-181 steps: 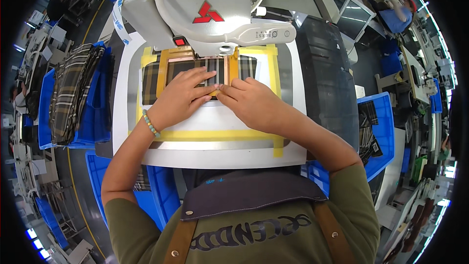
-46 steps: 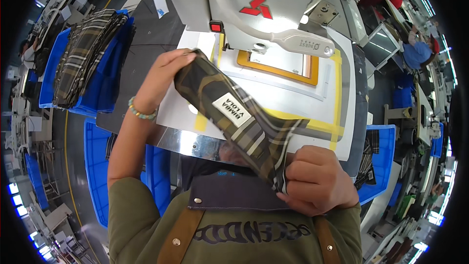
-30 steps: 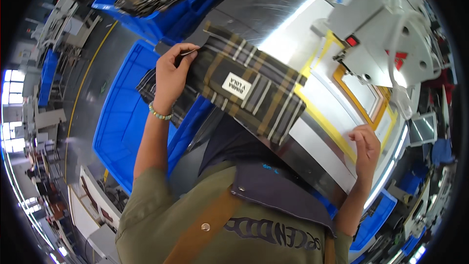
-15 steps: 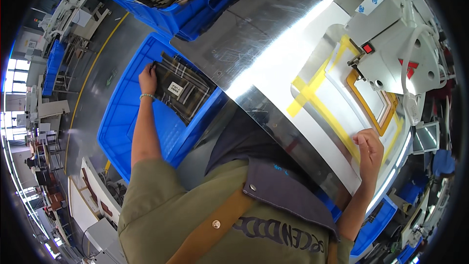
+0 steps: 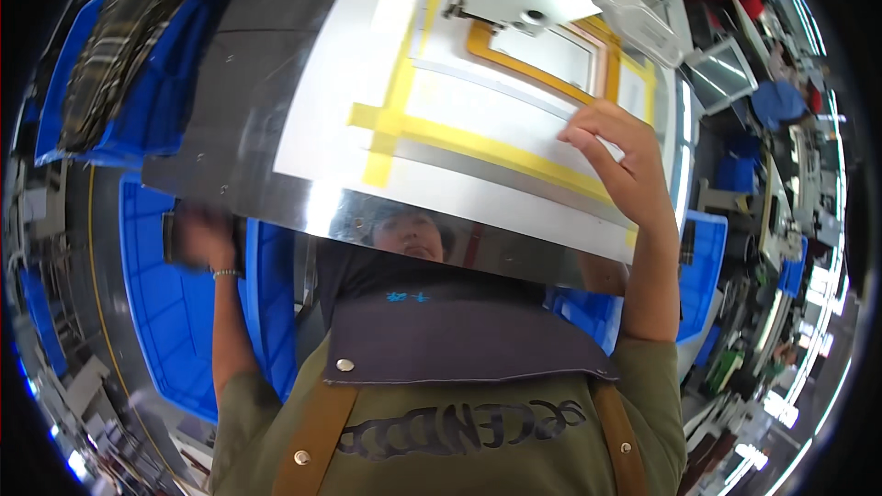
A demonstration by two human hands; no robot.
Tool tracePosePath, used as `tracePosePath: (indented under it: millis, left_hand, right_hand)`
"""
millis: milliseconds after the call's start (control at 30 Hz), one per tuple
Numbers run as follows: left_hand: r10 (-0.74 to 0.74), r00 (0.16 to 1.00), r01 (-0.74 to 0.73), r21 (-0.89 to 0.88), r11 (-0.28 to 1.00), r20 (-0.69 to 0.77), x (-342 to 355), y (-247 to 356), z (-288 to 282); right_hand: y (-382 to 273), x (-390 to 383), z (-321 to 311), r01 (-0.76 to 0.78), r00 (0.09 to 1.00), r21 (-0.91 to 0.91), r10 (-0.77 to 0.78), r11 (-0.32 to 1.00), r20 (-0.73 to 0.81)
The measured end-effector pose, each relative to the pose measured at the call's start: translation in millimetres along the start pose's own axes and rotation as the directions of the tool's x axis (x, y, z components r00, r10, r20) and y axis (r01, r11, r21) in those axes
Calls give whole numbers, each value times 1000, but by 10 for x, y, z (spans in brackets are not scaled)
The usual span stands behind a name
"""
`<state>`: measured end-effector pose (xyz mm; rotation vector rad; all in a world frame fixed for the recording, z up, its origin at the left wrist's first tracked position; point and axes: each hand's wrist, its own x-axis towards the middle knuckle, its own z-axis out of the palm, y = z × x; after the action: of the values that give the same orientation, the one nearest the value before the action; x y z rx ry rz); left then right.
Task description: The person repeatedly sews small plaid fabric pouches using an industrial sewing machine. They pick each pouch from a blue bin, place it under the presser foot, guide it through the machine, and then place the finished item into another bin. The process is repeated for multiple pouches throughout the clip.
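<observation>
hovering near orange frame [image 5: 531, 74], right hand [image 5: 634, 165] loosely curled; left hand [image 5: 204, 237] blurred over blue bin [image 5: 175, 321], grip unclear

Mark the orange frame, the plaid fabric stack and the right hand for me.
Orange frame [image 5: 531, 72], head view: on its near bar.
Plaid fabric stack [image 5: 131, 44], head view: middle of its folded layers.
Right hand [image 5: 636, 163], head view: on the back of the hand.

Head-worn left fisheye; looks down, wide, onto worktable [image 5: 262, 92] from close above.
</observation>
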<state>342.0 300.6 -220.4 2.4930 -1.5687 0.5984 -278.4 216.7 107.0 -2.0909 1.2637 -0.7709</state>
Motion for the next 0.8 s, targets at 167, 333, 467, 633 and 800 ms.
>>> tracePosePath:
  millis: [167, 333, 467, 633, 800]
  left_hand:
    - [52, 998, -54, -123, 991, -16, 7, -32, -104]
    - [-224, 909, -49, -622, 781, -353, 776, 363, -1045]
    - [-160, 836, -370, -754, 542, -525, 1215, 1035, -2022]
    - [561, 692, -592, -802, 80, -455, 1301, 2287, -2844]
    - [847, 104, -799, -551, -241, -521, 1222, 3293, -3090]
  right_hand:
    - [84, 37, 160, 0, 1000, 19, 0, 1000, 24]
    - [221, -104, 405, -18, 996, -258, -4, 966, -85]
    - [238, -65, 390, -40, 995, -294, 11, 955, -98]
    - [267, -60, 419, 22, 989, -401, -78, 916, -124]
    - [333, 0, 460, 139, 959, -560, -251, 817, -129]
